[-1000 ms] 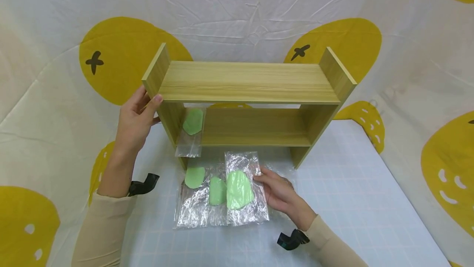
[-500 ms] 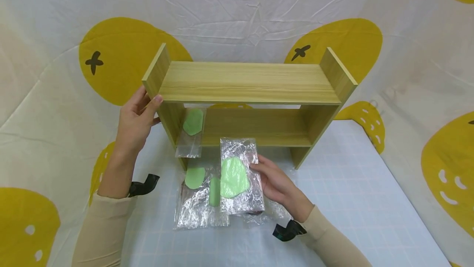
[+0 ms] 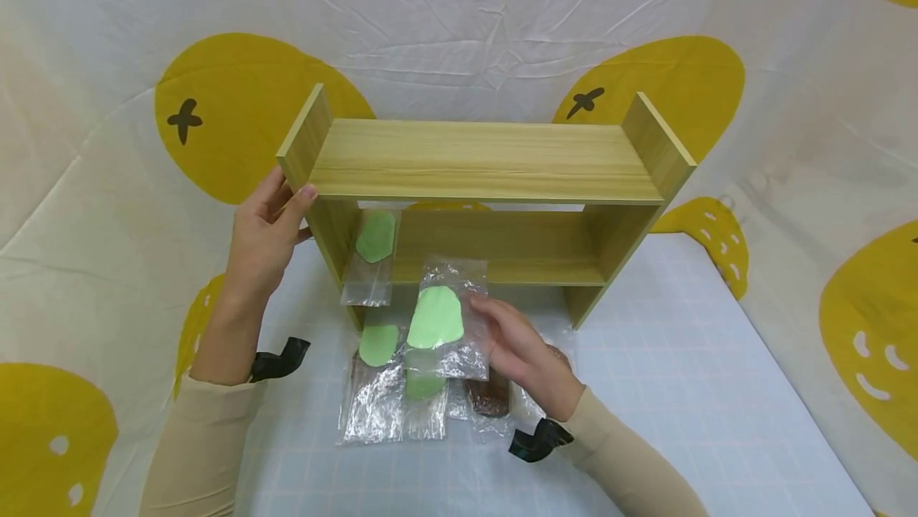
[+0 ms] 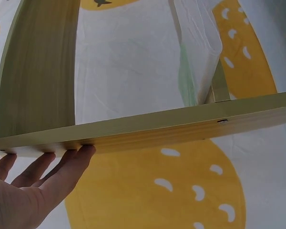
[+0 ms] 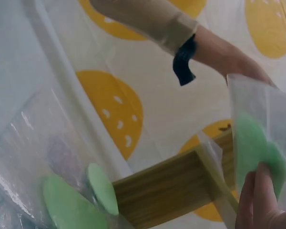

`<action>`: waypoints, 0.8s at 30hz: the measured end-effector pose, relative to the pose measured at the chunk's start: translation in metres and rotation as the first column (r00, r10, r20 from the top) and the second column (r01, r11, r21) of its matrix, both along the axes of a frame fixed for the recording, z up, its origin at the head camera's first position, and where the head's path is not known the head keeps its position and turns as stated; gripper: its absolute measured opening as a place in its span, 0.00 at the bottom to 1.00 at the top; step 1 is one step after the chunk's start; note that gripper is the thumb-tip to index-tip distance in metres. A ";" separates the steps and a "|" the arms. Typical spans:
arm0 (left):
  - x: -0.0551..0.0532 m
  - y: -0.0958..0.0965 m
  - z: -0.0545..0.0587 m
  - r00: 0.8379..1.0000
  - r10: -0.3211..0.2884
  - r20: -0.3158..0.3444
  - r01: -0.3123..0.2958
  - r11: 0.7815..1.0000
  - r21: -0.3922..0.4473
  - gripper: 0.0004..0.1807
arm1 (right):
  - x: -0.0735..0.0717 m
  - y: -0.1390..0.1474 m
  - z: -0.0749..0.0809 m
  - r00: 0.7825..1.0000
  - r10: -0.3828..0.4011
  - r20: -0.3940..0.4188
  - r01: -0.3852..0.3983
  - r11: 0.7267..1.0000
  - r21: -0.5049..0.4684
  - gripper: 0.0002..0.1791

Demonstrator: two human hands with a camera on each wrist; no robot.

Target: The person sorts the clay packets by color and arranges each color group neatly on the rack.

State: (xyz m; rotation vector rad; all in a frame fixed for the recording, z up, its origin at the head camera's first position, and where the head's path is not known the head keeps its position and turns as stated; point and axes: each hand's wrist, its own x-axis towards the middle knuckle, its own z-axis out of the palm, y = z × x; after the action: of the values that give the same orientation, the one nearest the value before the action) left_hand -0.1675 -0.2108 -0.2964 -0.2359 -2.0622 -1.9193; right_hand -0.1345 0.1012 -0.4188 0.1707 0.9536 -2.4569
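Observation:
My left hand (image 3: 265, 242) grips the left side panel of a light wooden shelf unit (image 3: 473, 158), thumb on the front edge and fingers (image 4: 64, 174) against the outer face. My right hand (image 3: 523, 346) pinches the right edge of a clear plastic bag (image 5: 240, 95) with a pale green patch (image 3: 436, 318). In the head view this bag overlaps the front edge of the middle board. Another clear bag with a green patch (image 3: 375, 236) stands at the left end of that board, its lower part hanging past the edge.
Several more clear bags (image 3: 376, 413) with green patches lie on the pale checked tablecloth (image 3: 688, 389) in front of the unit. Beneath the right hand, one of them holds something dark brown (image 3: 490, 396). A white cloth with yellow shapes (image 3: 488, 31) hangs behind.
My right hand has lifted the bag off the pile and carried it up and left toward the middle board, uncovering the brown item. My left hand has stayed on the side panel.

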 end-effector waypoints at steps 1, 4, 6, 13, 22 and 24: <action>0.000 0.000 0.000 1.000 -0.001 -0.001 0.001 1.000 0.002 0.28 | 0.000 -0.001 0.000 1.000 -0.006 0.014 0.006 1.000 -0.006 0.12; 0.000 0.001 0.001 1.000 0.002 -0.004 -0.002 1.000 0.001 0.28 | 0.000 -0.003 0.001 0.997 -0.040 0.065 0.041 0.999 -0.013 0.08; 0.000 0.001 0.001 1.000 0.002 -0.003 -0.002 1.000 0.000 0.28 | 0.001 -0.004 0.001 0.994 -0.062 0.093 0.062 0.998 -0.005 0.06; 0.000 0.001 0.000 1.000 0.009 0.001 -0.009 1.000 -0.011 0.28 | 0.001 -0.007 0.002 0.997 0.001 0.079 0.006 0.997 -0.082 0.04; 0.001 0.001 0.000 1.000 0.009 0.000 -0.009 1.000 -0.012 0.28 | 0.000 -0.008 0.001 0.974 0.226 -0.007 -0.224 0.961 -0.160 0.10; 0.001 0.001 0.000 1.000 0.006 0.000 -0.006 1.000 -0.010 0.28 | 0.000 -0.008 0.001 0.965 0.262 -0.018 -0.262 0.953 -0.152 0.13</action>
State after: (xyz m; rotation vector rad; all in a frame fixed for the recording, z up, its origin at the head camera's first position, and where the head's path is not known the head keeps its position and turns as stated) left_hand -0.1669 -0.2102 -0.2964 -0.2314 -2.0700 -1.9060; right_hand -0.1349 0.0929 -0.4180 -0.0061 0.7296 -2.2701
